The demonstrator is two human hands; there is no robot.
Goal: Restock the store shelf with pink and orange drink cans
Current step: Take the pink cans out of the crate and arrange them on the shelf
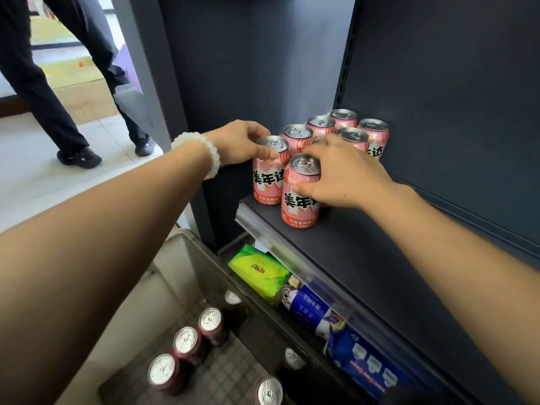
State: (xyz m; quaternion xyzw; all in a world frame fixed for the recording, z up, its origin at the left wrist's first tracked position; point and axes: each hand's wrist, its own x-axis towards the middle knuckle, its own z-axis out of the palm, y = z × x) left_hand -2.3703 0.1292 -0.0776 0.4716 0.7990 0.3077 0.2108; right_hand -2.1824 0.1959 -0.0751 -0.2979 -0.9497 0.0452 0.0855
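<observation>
1. The left hand [239, 141] curls its fingers [264, 154] round the rim of a pink can [267, 178] standing upright near the front left corner of the dark shelf [365, 258].
2. The right hand [344, 176] wraps its fingers [304, 188] round the upper part of a second pink can [298, 206], just right of and in front of the first; the two cans touch or nearly so.
3. Behind both sets of fingers, five more pink cans [321, 125] stand in two rows toward the back panel.
4. Below the left forearm, dark cans [187, 343] stand in a basket [172, 258].
5. Under the shelf lie a green packet [260, 273] and blue packs [309, 308].
6. A white bead bracelet [204, 150] circles the left wrist.
</observation>
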